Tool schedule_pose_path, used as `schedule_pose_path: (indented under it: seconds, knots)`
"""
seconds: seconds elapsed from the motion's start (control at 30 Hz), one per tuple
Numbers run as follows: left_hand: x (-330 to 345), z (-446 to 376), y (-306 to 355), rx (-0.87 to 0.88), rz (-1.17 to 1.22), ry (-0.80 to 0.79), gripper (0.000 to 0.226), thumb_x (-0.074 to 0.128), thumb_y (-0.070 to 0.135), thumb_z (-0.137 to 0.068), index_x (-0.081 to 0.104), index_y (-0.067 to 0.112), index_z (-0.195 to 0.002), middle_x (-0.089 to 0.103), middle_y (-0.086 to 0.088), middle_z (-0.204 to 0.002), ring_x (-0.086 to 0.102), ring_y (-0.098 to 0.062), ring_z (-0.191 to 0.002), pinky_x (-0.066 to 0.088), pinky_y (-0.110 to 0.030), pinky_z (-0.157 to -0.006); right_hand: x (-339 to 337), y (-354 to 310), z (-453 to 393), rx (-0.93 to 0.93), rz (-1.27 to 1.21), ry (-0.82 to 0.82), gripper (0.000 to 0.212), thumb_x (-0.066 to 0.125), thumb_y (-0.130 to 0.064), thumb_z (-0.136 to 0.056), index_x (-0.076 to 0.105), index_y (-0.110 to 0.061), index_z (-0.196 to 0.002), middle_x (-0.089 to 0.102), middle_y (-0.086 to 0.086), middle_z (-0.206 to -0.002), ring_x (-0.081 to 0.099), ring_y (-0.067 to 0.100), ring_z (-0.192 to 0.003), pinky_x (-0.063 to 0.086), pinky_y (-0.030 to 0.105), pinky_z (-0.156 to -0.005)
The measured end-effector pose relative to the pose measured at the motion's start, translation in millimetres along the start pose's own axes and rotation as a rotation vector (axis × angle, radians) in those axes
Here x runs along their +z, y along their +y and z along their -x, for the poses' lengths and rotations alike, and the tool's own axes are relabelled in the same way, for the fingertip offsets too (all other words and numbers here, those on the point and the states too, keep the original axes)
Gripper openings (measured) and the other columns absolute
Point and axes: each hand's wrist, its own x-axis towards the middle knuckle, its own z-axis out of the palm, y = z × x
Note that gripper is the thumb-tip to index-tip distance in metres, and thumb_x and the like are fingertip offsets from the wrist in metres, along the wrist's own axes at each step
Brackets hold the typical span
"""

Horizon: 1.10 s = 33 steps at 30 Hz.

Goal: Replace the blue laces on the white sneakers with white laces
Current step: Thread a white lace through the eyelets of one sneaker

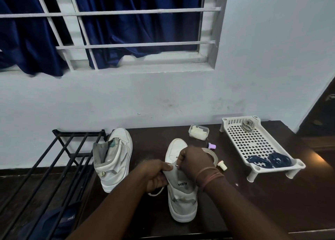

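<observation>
On the far left stands a black metal rack [59,160], with something dark blue [59,219] lying low under its bars. Just to the right of the rack, a white sneaker [116,158] stands on the dark wooden table [253,203]. Its toe points far away, toward the wall. It has no lace that I can see.

Next comes the left hand [155,174]. Its fingers curl around the left side of a second white sneaker [181,192], near the tongue, and hold it steady. A white lace [155,191] hangs out below this hand and lies on the table. The second sneaker sits in the middle of the table, close to the person, toe pointing away.

The right hand [194,161] is on top of this shoe. Its fingertips are pressed together, and they seem to pinch the tip of the white lace by an eyelet, but the spot is small and hard to see. Thin bands [208,176] go around the wrist.

Further right and farther away sits a small clear box [198,131] with something white inside. Near it are a little purple cap [212,146] and a small white piece [223,166].

On the right stands a white plastic tray [253,141] on short legs. The blue laces [270,161] lie in two piles at its near end. A pale bundle of cord [248,125] lies at its far end.
</observation>
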Motion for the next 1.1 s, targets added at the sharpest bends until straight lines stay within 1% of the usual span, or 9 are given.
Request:
schedule_pose_path:
  seconds: [0.23,0.33,0.5,0.67,0.8,0.93,1.03,1.07,1.1]
  knots:
    - [-2.0,3.7,3.3,0.013,-0.033,0.006,0.013,0.062,0.013,-0.097,0.070,0.004,-0.100,0.076,-0.011,-0.086,0.072,-0.021,-0.077,0.059,-0.036,-0.080,5.6,-2.4,0.6,-0.031,0.015,0.031,0.018,0.055,-0.019,-0.078,0.073,-0.019,-0.077,0.071,-0.003,-0.083,0.064,0.014,-0.081,0.050,0.025,-0.067]
    - [-3.6,2.5,4.2,0.010,-0.025,0.009,0.028,0.057,0.030,-0.102,0.070,0.008,-0.090,0.075,-0.008,-0.076,0.072,-0.018,-0.068,0.058,-0.033,-0.071,3.2,-0.6,-2.9,-0.009,-0.021,0.008,0.018,0.055,-0.017,-0.076,0.072,-0.019,-0.076,0.072,-0.003,-0.081,0.065,0.014,-0.079,0.053,0.028,-0.071]
    - [-0.6,-1.7,-6.6,0.082,-0.073,0.036,0.021,0.057,-0.001,-0.097,0.073,0.007,-0.086,0.077,-0.011,-0.087,0.073,-0.018,-0.072,0.059,-0.027,-0.061,7.9,-2.8,-0.9,-0.051,0.070,0.048,0.014,0.053,-0.018,-0.077,0.065,-0.019,-0.084,0.070,-0.001,-0.084,0.064,0.018,-0.083,0.053,0.032,-0.072]
    - [3.5,-6.2,-10.2,0.170,-0.058,0.111,0.011,0.061,-0.001,-0.094,0.071,0.002,-0.092,0.076,-0.012,-0.081,0.072,-0.016,-0.063,0.058,-0.025,-0.056,2.2,-4.3,-2.6,-0.107,0.071,-0.028,0.019,0.054,-0.011,-0.080,0.070,-0.019,-0.088,0.069,-0.001,-0.095,0.063,0.019,-0.092,0.052,0.032,-0.080]
    - [9.1,-3.6,-9.7,0.216,-0.083,0.121,0.007,0.066,0.002,-0.092,0.071,-0.003,-0.091,0.073,-0.011,-0.074,0.069,-0.014,-0.056,0.055,-0.023,-0.051,2.8,-5.5,4.4,-0.161,0.094,0.061,0.016,0.051,-0.013,-0.082,0.060,-0.018,-0.094,0.066,0.004,-0.091,0.061,0.024,-0.089,0.044,0.031,-0.069]
    - [10.7,-3.7,-4.0,0.221,-0.197,0.203,0.017,0.067,0.002,-0.091,0.068,-0.012,-0.101,0.071,-0.025,-0.088,0.065,-0.019,-0.059,0.056,-0.024,-0.053,3.0,-7.3,6.9,-0.200,0.155,0.063,0.026,0.050,-0.007,-0.084,0.058,-0.014,-0.108,0.064,0.009,-0.099,0.059,0.028,-0.095,0.041,0.031,-0.072]
    - [12.5,1.3,4.9,0.255,-0.253,0.266,0.016,0.050,-0.005,-0.096,0.062,-0.005,-0.086,0.065,-0.018,-0.072,0.059,-0.018,-0.052,0.051,-0.022,-0.048,3.0,-5.6,7.1,-0.149,0.275,0.226,0.023,0.065,-0.012,-0.071,0.062,-0.016,-0.094,0.059,0.009,-0.096,0.059,0.033,-0.090,0.045,0.036,-0.072]
    - [13.5,6.0,9.9,0.288,-0.185,0.275,0.023,0.041,-0.006,-0.099,0.056,0.001,-0.082,0.063,-0.014,-0.069,0.060,-0.020,-0.053,0.051,-0.022,-0.049,1.9,-3.6,7.7,-0.070,0.333,0.279,0.028,0.068,-0.017,-0.069,0.062,-0.016,-0.096,0.058,0.009,-0.099,0.059,0.033,-0.092,0.046,0.037,-0.073]
    - [14.6,10.2,15.4,0.320,-0.089,0.266,0.027,0.035,-0.006,-0.101,0.051,0.004,-0.082,0.063,-0.015,-0.073,0.063,-0.023,-0.060,0.055,-0.027,-0.056,-0.2,-0.9,8.1,0.034,0.336,0.238,0.034,0.067,-0.021,-0.073,0.058,-0.015,-0.105,0.058,0.009,-0.105,0.060,0.032,-0.097,0.047,0.037,-0.077]
